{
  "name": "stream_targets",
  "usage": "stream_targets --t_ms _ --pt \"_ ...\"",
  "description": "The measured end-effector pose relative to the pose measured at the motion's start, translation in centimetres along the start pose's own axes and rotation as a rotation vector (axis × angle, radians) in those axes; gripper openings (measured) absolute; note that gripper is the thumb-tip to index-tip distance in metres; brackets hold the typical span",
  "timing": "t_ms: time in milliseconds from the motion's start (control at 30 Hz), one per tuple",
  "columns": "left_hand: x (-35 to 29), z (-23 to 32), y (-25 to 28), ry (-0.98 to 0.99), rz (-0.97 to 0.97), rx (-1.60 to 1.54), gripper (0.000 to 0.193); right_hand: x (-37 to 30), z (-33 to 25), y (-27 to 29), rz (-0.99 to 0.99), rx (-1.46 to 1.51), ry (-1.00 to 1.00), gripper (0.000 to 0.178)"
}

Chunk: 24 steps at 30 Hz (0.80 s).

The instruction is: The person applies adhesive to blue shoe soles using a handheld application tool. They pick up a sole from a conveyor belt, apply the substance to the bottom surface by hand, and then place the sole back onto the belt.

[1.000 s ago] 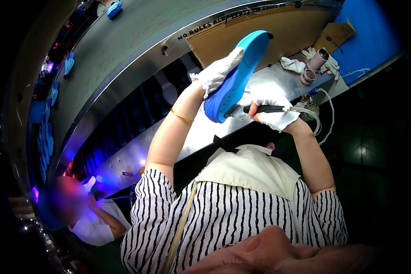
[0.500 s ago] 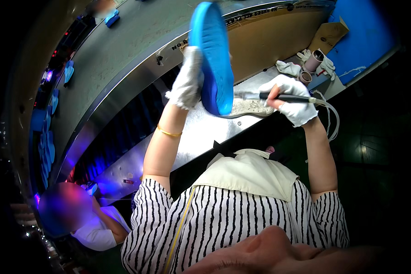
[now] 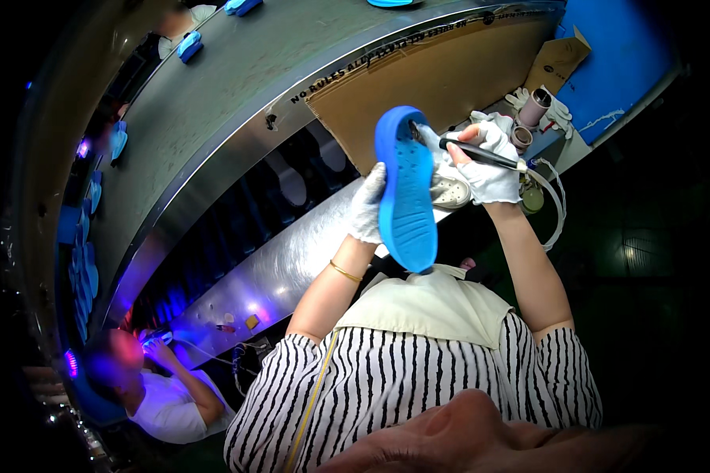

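My left hand [image 3: 366, 208], in a white glove with a gold bangle on the wrist, grips the left edge of a blue shoe sole [image 3: 408, 197]. The sole stands nearly upright, its ribbed and dimpled inner face toward me. My right hand [image 3: 493, 164], gloved with bare fingertips, closes round a black-handled brush [image 3: 481, 153] that has a pale hose at its end. The pale brush tip is at the sole's upper right edge; whether it touches cannot be made out. Behind the sole, a whitish shoe [image 3: 451, 191] lies on the metal bench [image 3: 323, 211], partly hidden.
A conveyor belt [image 3: 237, 75] carrying blue soles [image 3: 189, 46] curves along the far left. Cardboard [image 3: 418, 87] lines the bench's far side. Pinkish cups [image 3: 535, 109] and white gloves [image 3: 558, 118] stand at right. A co-worker [image 3: 173, 394] sits at lower left.
The sole has come down nearer to me and turned, showing its dimpled inside. My right hand has shifted slightly left and up, bringing the brush to the sole's upper edge.
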<state>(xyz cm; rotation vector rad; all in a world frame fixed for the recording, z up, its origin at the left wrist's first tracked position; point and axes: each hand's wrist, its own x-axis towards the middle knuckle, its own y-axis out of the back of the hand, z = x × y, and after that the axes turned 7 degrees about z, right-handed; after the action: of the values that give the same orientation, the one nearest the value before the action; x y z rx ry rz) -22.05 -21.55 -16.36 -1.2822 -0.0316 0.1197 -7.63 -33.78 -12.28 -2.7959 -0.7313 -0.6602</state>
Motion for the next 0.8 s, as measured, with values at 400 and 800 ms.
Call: stream_targets --t_ms 400,800 --pt "1.7 -0.7 0.2 -0.198 0.24 0.165 0.074 -2.6 -1.7 -0.9 -0.23 -0.037 0.152 0.022" --pt "2.8 0.7 1.3 -0.303 0.196 0.209 0.082 -5.2 -3.3 -0.9 -0.366 -0.195 0.295 0.019"
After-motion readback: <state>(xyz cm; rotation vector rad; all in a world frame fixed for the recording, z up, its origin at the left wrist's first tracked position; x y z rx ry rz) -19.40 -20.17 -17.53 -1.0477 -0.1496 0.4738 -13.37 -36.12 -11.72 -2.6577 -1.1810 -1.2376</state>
